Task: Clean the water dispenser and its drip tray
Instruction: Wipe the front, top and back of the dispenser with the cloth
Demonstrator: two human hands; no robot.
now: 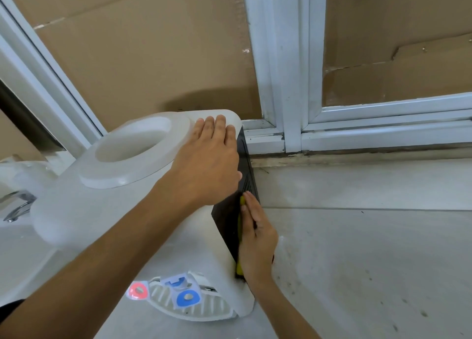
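A white water dispenser [84, 206] stands on the floor, seen from above, with a round bottle well [132, 148] on top. My left hand [209, 160] lies flat, fingers together, on its top right corner. My right hand [258, 239] presses a yellow sponge [240, 223] against the dispenser's black right side panel [246, 165]. At the front bottom sits the white slotted drip tray [204, 310], with a red tap [138, 290] and a blue tap [187, 296] above it.
A white-framed window [286, 83] backed with brown cardboard [143, 58] rises behind the dispenser. Pale floor tiles [370, 262] spread to the right, speckled with dirt. A metal faucet [18, 206] and white basin sit at the left edge.
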